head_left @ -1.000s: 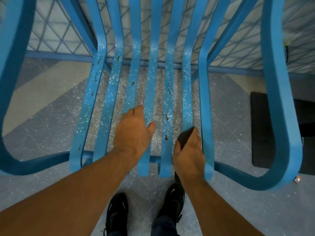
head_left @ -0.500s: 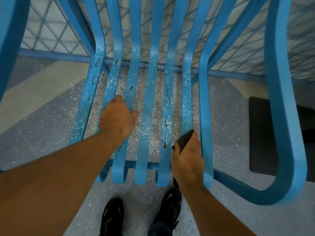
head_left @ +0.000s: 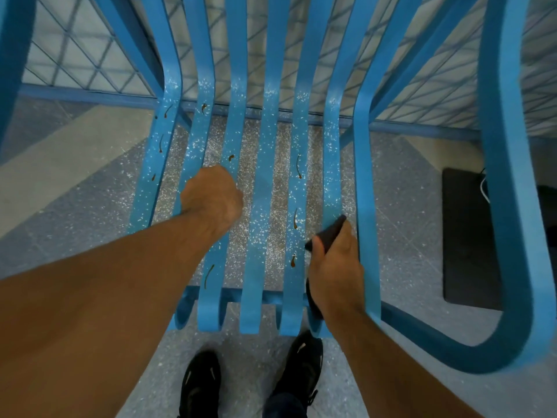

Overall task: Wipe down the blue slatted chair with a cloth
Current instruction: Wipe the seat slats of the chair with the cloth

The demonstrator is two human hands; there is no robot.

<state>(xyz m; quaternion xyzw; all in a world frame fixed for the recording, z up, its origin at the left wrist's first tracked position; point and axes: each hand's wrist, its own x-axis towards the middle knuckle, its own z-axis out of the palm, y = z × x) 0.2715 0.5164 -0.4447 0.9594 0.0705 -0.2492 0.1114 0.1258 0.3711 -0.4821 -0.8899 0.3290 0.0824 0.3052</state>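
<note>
The blue slatted chair [head_left: 271, 146] fills the view from above, its seat slats dotted with white specks and thin brown streaks [head_left: 298, 167]. My left hand [head_left: 212, 200] sits on the left-middle slats with its fingers curled down over a slat edge; the fingertips are hidden. My right hand [head_left: 334, 273] grips a dark cloth [head_left: 330, 232] and holds it against the second slat from the right, near the seat's front edge. Part of the cloth hangs below the hand.
The chair's broad right armrest loop [head_left: 506, 176] curves round close to my right arm. Behind the chair stands a wire mesh fence [head_left: 90, 55]. A black mat [head_left: 464, 236] lies on the speckled floor at right. My black shoes [head_left: 202, 384] stand under the seat's front edge.
My left hand has moved left and further back along the seat, going from flat to curled over a slat. My right hand with the cloth has stayed on the same slat.
</note>
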